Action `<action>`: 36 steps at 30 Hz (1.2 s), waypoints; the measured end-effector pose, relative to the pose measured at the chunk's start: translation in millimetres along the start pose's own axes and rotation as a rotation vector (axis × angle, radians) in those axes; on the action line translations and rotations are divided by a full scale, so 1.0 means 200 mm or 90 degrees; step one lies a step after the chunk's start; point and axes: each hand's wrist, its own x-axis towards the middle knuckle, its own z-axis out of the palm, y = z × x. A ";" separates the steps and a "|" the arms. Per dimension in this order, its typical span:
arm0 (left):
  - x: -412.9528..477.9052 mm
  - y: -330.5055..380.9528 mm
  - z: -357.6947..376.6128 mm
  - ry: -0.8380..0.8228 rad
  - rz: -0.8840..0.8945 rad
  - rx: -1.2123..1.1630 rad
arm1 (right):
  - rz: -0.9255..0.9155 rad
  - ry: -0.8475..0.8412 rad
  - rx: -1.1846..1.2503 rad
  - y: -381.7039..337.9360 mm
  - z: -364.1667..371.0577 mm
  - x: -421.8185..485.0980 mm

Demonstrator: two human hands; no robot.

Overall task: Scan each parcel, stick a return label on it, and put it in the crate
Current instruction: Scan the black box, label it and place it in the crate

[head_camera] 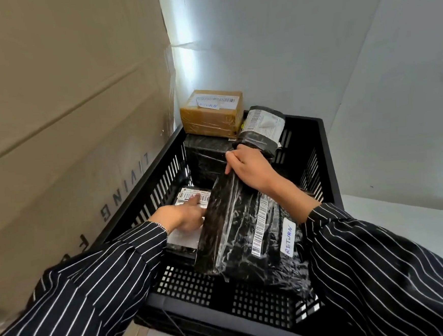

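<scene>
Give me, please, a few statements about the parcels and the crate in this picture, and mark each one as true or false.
1. The right hand has its grip on the upper end of the black parcel that bears a RETURN label. True.
2. The brown box carries no RETURN label. False: a handwritten RETURN label sits on its top, beside the barcode.
3. The left hand touches a labelled parcel lying low in the crate. True.
4. The crate is white with solid walls. False: it is black, with slotted walls and a perforated floor.
</scene>
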 end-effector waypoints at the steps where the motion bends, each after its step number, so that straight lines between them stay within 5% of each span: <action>1: 0.00 0.01 -0.01 -0.005 -0.009 -0.002 | 0.002 -0.002 -0.005 0.00 0.00 0.00; 10: -0.04 0.02 0.00 0.063 -0.069 0.116 | -0.005 -0.020 -0.029 0.00 0.02 0.01; 20: -0.16 0.00 -0.14 0.177 -0.096 -0.191 | -0.047 -0.046 -0.043 0.02 0.01 -0.02; 23: -0.23 0.07 -0.16 0.104 -0.081 -0.455 | -0.037 -0.004 -0.028 0.01 0.02 -0.01; 27: -0.32 0.16 -0.17 0.033 -0.005 -0.550 | -0.043 0.065 -0.014 -0.02 0.01 -0.02; 36: -0.49 0.24 -0.21 0.330 0.014 -0.724 | -0.092 0.105 0.092 -0.14 -0.15 -0.06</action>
